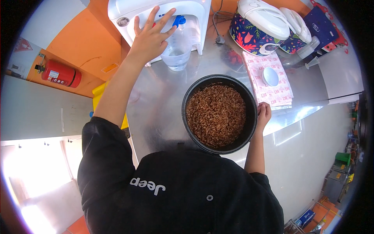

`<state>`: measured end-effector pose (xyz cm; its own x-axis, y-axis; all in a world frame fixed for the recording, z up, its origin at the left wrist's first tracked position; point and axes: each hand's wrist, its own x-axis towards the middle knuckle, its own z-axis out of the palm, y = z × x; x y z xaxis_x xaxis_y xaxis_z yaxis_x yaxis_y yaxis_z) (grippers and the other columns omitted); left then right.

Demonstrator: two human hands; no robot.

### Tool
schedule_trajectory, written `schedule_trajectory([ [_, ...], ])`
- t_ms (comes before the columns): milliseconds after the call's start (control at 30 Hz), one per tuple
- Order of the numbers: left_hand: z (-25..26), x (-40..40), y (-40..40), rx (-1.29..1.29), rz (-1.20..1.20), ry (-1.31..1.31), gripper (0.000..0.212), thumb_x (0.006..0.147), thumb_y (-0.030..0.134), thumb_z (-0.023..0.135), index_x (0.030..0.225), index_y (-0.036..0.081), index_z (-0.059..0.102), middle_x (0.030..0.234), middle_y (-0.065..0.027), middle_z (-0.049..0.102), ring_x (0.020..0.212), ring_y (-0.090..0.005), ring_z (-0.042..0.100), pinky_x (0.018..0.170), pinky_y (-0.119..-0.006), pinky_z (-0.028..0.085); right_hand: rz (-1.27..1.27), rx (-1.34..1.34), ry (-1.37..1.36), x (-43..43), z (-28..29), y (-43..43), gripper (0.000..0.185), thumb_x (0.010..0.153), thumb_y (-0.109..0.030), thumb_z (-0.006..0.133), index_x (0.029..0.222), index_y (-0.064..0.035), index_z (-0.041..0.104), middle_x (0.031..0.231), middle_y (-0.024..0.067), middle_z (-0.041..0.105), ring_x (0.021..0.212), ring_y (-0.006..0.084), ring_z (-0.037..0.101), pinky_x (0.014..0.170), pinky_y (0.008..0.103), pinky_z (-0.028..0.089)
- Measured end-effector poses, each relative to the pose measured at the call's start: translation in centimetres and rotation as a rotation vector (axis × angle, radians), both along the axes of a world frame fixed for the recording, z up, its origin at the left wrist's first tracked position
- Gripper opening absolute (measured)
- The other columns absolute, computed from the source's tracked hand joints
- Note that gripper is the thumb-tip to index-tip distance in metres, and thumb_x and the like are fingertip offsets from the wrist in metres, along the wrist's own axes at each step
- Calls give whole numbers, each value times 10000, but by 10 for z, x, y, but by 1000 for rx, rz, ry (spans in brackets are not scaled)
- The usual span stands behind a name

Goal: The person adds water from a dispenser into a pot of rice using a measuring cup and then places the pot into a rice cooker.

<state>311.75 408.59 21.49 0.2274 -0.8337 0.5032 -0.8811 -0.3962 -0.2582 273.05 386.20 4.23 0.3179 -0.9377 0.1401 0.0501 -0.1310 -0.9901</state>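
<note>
My left hand [152, 36] is raised with its fingers spread in front of a white water dispenser [128, 10]. It holds nothing visible and partly hides the dispenser's front. Beside my fingers is the blue tap [179, 20]. Below the tap stands a clear plastic jug [176, 60] with water in it. Close to my body is a round black pot [253, 115], filled with brown grains that look like cooked brown rice [216, 115]. Its right side is gripped by my right hand [263, 114], fingers curled and partly hidden.
On the steel table [157, 117], a white bowl [270, 76] rests on printed paper sheets [277, 96]. Two floral rice cookers [254, 32] stand behind, near a loose power plug [219, 39]. A red fire extinguisher [61, 73] hangs at left. A funnel [312, 63] lies at right.
</note>
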Motion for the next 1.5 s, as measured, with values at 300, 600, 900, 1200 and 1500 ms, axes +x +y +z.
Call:
schedule_trajectory([
  [300,17,-9,20,-263,-81,133,624,752,105,611,1349,240,484,1551,-33,160,1425,-276,145,1057,-622,187,-18,-18,-5,5,6,-1,165,907,-146,504,859,-13,590,669,-8,478,603,67,398,566,214,308],
  [600,-102,-128,195,-162,-257,391,597,613,23,617,1203,111,601,1146,-103,571,1037,-313,546,927,-473,406,459,-197,150,55,93,-68,244,900,-200,527,1013,1,607,831,28,562,749,113,501,697,242,393],
  [900,-176,-191,240,-197,610,806,844,795,280,650,1468,63,189,1464,-171,237,1325,-362,258,1092,-484,219,957,-739,572,242,132,-9,461,865,-124,575,1315,-89,482,1248,130,557,1105,222,555,936,336,427],
  [1200,-157,-190,225,-102,663,814,818,792,338,641,1445,44,246,1452,-166,260,1334,-354,263,1071,-490,253,944,-660,636,292,102,-24,423,829,-164,544,1231,-35,514,1185,167,579,1111,281,546,947,349,409],
  [1500,-153,-188,225,-51,652,815,799,794,349,634,1436,50,266,1442,-144,284,1346,-350,250,1060,-486,262,1135,19,594,293,105,5,483,902,-419,501,1186,-27,519,1183,73,525,1095,168,478,976,298,336],
])
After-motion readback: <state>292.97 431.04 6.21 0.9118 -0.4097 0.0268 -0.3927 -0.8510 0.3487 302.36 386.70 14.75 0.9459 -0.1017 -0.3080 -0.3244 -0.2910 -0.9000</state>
